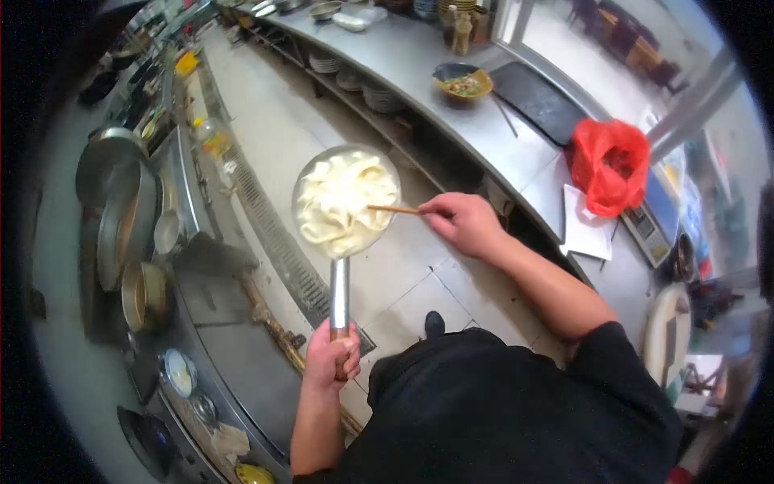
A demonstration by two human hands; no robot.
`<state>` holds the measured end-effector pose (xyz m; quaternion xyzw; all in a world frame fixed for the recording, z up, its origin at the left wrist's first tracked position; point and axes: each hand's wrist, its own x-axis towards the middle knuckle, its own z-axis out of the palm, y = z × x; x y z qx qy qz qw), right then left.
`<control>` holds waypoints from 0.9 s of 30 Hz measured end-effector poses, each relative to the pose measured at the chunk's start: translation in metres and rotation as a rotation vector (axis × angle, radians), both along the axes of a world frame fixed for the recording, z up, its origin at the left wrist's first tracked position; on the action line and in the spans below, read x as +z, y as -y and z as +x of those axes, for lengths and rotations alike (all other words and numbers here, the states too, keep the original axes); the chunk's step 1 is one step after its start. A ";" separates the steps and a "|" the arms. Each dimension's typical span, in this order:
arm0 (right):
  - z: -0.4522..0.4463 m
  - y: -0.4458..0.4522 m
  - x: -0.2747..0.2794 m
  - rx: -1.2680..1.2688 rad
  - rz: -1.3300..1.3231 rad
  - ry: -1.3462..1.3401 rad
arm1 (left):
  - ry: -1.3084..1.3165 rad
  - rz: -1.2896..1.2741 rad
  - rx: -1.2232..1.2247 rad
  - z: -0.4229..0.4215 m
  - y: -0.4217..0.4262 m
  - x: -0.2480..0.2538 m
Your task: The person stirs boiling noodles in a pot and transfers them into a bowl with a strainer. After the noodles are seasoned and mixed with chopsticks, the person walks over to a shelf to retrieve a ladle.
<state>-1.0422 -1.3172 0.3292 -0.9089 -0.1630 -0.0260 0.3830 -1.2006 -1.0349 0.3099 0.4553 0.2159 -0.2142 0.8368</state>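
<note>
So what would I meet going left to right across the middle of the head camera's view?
Dark wok, ladle, long-handled scoop of pale, noodle-like strips, right hand holding thin wooden sticks, red plastic bag.

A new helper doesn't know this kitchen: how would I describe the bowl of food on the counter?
Find the long steel counter on the right. Follow it past the red plastic bag to the flat black tray; the bowl is immediately left of that. Unlike the plain tray, it is round, dark and yellow-brown, holding reddish and green food.
</note>
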 end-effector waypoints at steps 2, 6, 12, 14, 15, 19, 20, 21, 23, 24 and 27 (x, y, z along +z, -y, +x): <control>0.022 0.029 0.013 -0.097 0.002 -0.039 | -0.001 -0.044 -0.078 0.048 0.019 0.004; 0.099 0.099 0.008 -0.299 0.048 -0.102 | 0.004 -0.114 -0.240 0.174 0.079 -0.006; 0.197 0.148 -0.031 -0.515 0.088 -0.125 | 0.013 -0.148 -0.451 0.331 0.122 -0.038; 0.230 0.170 -0.047 -0.562 0.147 -0.083 | 0.018 -0.139 -0.524 0.385 0.142 -0.053; 0.245 0.174 -0.056 -0.598 0.149 -0.084 | 0.019 -0.131 -0.554 0.409 0.146 -0.059; 0.289 0.178 -0.086 -0.657 0.245 -0.195 | -0.015 -0.031 -0.561 0.465 0.158 -0.073; 0.297 0.177 -0.095 -0.672 0.262 -0.203 | -0.030 -0.024 -0.580 0.477 0.160 -0.075; 0.306 0.177 -0.102 -0.686 0.280 -0.207 | -0.041 -0.008 -0.586 0.489 0.161 -0.076; 0.322 0.177 -0.114 -0.704 0.307 -0.259 | -0.067 0.013 -0.586 0.506 0.162 -0.079; 0.330 0.179 -0.119 -0.711 0.336 -0.291 | -0.067 0.039 -0.594 0.513 0.165 -0.083; 0.344 0.189 -0.133 -0.737 0.388 -0.333 | -0.081 0.085 -0.600 0.528 0.169 -0.099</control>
